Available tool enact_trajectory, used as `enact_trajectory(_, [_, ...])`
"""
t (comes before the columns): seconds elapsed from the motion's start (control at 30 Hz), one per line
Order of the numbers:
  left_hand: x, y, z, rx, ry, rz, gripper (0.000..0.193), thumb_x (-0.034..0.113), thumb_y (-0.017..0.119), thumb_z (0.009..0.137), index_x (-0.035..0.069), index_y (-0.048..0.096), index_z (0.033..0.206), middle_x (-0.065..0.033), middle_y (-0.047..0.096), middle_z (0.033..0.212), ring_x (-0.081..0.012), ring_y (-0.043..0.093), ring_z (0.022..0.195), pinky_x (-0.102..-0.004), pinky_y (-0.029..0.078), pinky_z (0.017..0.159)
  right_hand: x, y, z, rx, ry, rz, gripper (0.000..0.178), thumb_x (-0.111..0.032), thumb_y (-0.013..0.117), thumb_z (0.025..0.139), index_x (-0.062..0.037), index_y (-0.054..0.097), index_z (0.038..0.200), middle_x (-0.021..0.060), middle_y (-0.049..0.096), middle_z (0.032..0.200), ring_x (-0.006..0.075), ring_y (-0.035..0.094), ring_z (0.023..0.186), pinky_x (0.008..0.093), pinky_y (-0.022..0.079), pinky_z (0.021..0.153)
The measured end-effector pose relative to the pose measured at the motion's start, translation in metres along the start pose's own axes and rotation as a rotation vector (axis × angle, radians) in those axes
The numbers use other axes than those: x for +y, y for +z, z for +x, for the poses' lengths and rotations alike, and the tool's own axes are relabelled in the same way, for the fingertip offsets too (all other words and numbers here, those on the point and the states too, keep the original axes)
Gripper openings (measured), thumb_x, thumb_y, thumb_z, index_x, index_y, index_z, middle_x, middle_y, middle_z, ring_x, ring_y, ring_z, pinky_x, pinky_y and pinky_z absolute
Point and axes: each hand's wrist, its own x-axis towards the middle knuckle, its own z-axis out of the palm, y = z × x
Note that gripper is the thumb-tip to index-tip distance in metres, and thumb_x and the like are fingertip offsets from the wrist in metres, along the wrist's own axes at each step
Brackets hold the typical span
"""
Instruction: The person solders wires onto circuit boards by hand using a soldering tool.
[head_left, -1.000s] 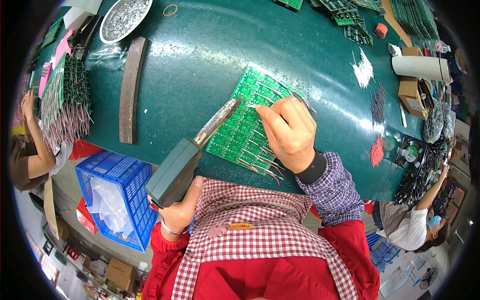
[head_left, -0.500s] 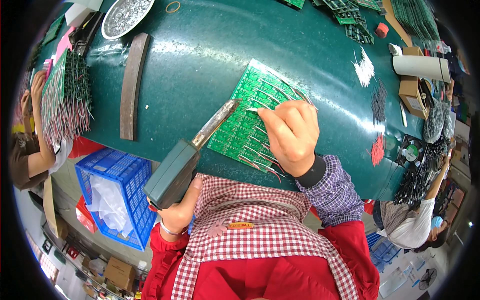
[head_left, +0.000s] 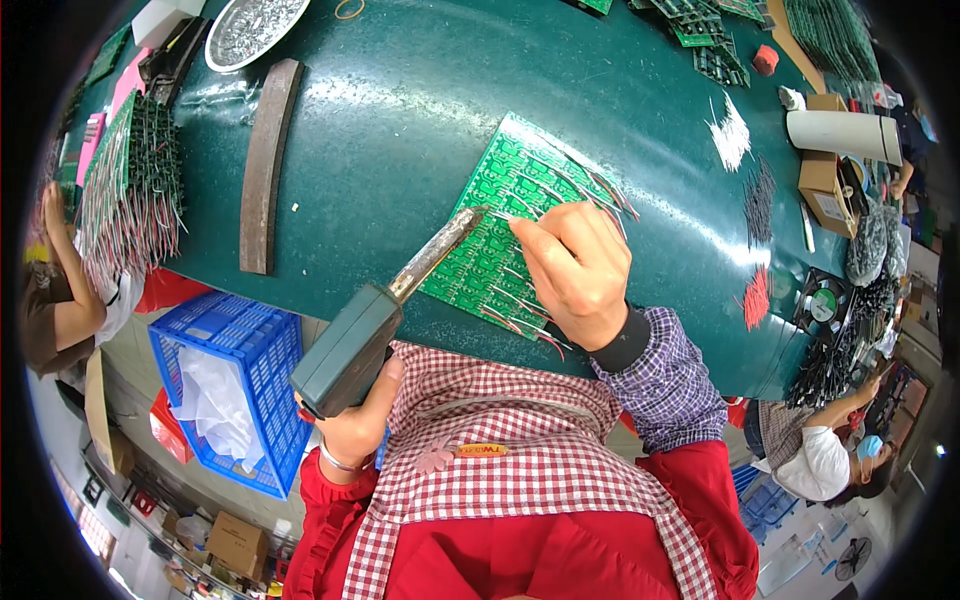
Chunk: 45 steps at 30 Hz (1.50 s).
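Observation:
My left hand point(head_left: 358, 428) is closed around the handle of a soldering gun point(head_left: 350, 345) with a dark green body and a worn metal barrel. The barrel's tip rests at or just over a green circuit board panel point(head_left: 465, 270), which lies slanted on the table in front of me. Over the board's right part, my right hand point(head_left: 580, 275) pinches a thin white wire point(head_left: 499, 214), its end close to the tip. Whether wire and tip touch, I cannot tell. Several white, red and black wires point(head_left: 560, 182) stick out from the board's right side.
A dark bar point(head_left: 268, 165) and a dish of metal bits point(head_left: 255, 30) lie left on the green table point(head_left: 400, 140). White point(head_left: 730, 135), black point(head_left: 758, 205) and red wires point(head_left: 755, 298) sit in piles at right. A blue crate point(head_left: 235, 385) stands below left; people work on both sides.
My right hand has shifted slightly left, and the soldering gun's tip slightly right and nearer to me. At left, a co-worker's hand has drawn back from the wired boards.

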Motion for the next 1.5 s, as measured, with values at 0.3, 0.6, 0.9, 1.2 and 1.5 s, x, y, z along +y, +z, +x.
enact_trajectory(0.3, [0.0004,0.0,0.0013,0.04,-0.024,0.019,0.024,0.002,0.076,0.073,-0.004,0.069,0.095,-0.0091,0.071,0.083,-0.0145,0.066,0.069,-0.0272,0.052,0.063,-0.0008,0.001,0.0013,-0.005,-0.003,-0.012,0.023,-0.002,0.068,0.065,-0.0033,0.065,0.088,0.0037,0.049,0.07,0.0198,0.054,0.066,0.033,0.04,0.056])
enact_trajectory(0.6, [0.0016,-0.0052,0.0009,-0.051,-0.008,0.095,0.029,-0.002,0.073,0.074,-0.004,0.065,0.102,-0.0079,0.066,0.09,-0.0153,0.061,0.076,-0.0279,0.048,0.068,-0.0008,0.0003,0.0008,-0.011,0.001,-0.022,0.022,-0.003,0.068,0.066,-0.0038,0.066,0.088,0.0033,0.049,0.071,0.0197,0.055,0.068,0.033,0.041,0.057])
enact_trajectory(0.9, [0.0027,0.0002,-0.0006,0.055,-0.039,-0.02,0.024,0.0,0.075,0.075,-0.004,0.069,0.098,-0.0086,0.07,0.086,-0.0149,0.065,0.071,-0.0283,0.051,0.064,-0.0007,0.0008,0.0,-0.008,0.004,-0.022,0.022,-0.003,0.068,0.066,-0.0039,0.066,0.088,0.0033,0.05,0.072,0.0196,0.055,0.068,0.0329,0.041,0.057])
enact_trajectory(1.2, [0.0029,0.0002,0.0012,0.021,-0.034,0.029,0.02,0.001,0.076,0.075,-0.004,0.069,0.093,-0.0094,0.07,0.081,-0.0152,0.066,0.068,-0.0285,0.051,0.06,-0.0018,0.0005,0.0012,-0.007,0.004,-0.025,0.023,-0.003,0.068,0.065,-0.0036,0.066,0.088,0.0037,0.049,0.071,0.0198,0.054,0.067,0.0329,0.041,0.057])
enact_trajectory(1.5, [0.0027,-0.0026,-0.0029,0.025,-0.027,0.014,0.029,-0.002,0.072,0.075,-0.004,0.065,0.103,-0.0091,0.066,0.091,-0.0159,0.062,0.076,-0.0285,0.049,0.068,-0.001,0.0013,0.0003,0.0,-0.005,-0.034,0.022,-0.002,0.069,0.065,-0.003,0.065,0.087,0.004,0.049,0.071,0.0199,0.054,0.066,0.033,0.04,0.056])
